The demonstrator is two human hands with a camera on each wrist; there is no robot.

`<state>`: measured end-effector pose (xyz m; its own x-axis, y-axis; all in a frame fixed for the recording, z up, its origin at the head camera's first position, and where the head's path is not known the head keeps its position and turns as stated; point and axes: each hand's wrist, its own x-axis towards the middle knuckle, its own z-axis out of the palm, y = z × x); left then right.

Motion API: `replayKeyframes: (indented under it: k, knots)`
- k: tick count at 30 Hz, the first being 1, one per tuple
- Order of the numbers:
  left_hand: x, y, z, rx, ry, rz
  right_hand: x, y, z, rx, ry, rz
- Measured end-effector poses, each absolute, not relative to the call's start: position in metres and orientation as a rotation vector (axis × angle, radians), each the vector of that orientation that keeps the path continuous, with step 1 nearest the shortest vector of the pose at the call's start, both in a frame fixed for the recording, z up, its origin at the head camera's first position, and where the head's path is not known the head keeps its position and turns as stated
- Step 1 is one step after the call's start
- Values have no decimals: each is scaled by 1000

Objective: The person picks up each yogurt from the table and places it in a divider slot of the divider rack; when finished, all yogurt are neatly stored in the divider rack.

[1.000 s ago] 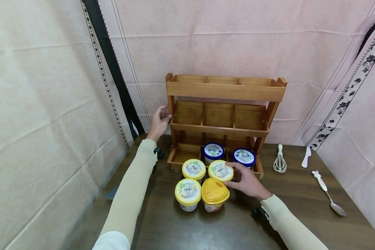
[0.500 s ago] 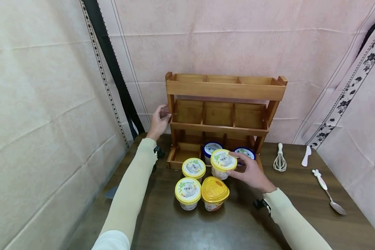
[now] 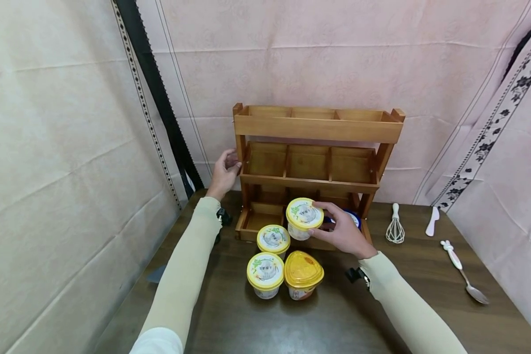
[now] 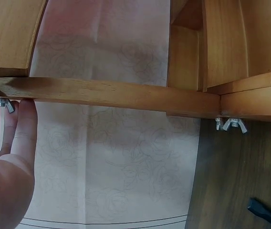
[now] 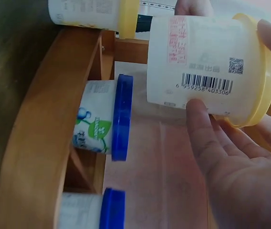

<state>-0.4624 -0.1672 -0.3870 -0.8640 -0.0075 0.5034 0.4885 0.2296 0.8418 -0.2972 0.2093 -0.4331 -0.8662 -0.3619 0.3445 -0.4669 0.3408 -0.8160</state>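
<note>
My right hand (image 3: 342,233) pinches a yellow-lidded yogurt-style cup (image 3: 304,216) by its lid and side, upright in front of the rack's bottom tier. In the right wrist view its barcode side shows. My left hand (image 3: 224,172) holds the left upright of a three-tier wooden rack (image 3: 319,132), fingers behind the post in the left wrist view. Two blue-lidded cups sit in the bottom tier: one blue-lidded cup (image 3: 355,220) is partly behind my right hand. The other blue-lidded cup (image 5: 96,117) is hidden in the head view by the held cup.
In front of the rack stand two yellow-lidded cups, a rear cup (image 3: 273,239) and a front cup (image 3: 265,273), beside a cup with a domed yellow lid (image 3: 304,270). To the right lie a whisk (image 3: 396,230), a white-handled spreader (image 3: 432,222) and a spoon (image 3: 466,280).
My right hand has lifted the yellow-lidded cup off the table, then carried it left and toward the rack's bottom tier. The left hand has stayed at the rack's upright.
</note>
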Motion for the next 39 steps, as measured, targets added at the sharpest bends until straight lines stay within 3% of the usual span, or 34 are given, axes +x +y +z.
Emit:
replayKeyframes:
  k: [39]
  knots:
    - [-460, -167, -388, -420, -2127, -1632, -371, 116, -438, 885, -2602, 1336]
